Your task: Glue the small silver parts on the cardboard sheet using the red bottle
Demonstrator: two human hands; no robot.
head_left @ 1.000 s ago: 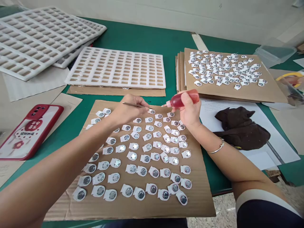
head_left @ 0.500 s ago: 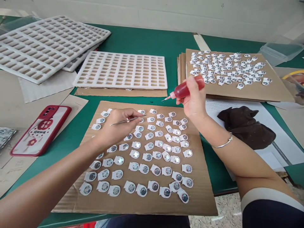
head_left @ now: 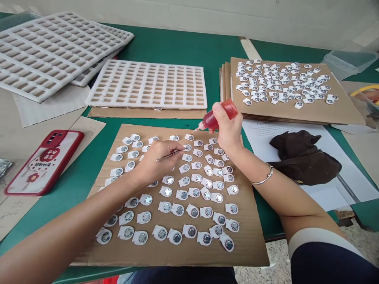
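Rows of small round silver discs on white tabs (head_left: pixel 185 169) lie across a brown cardboard sheet (head_left: pixel 245 248). My left hand (head_left: pixel 156 159) hovers over the upper middle rows, its fingers closed on a thin pointed metal tool (head_left: pixel 167 156); whether it is tweezers I cannot tell. My right hand (head_left: pixel 229 128) grips a squeeze bottle (head_left: pixel 211 119) of red liquid, tilted down to the left. The bottle's needle tip (head_left: pixel 195 130) is just above a disc piece (head_left: pixel 189 137) in the top row; contact cannot be made out. My left hand and forearm hide some pieces.
White grid trays (head_left: pixel 59 51) are stacked back left, and another grid tray (head_left: pixel 148 85) lies behind the sheet. A cardboard stack (head_left: pixel 334 110) at back right carries many similar pieces. A phone (head_left: pixel 44 163) lies left; a dark cloth (head_left: pixel 308 161) rests on papers at right.
My right hand has brought the bottle left and down, its tip now close to a top-row piece. My left hand has shifted slightly right with the metal tool. The view has shifted a little.
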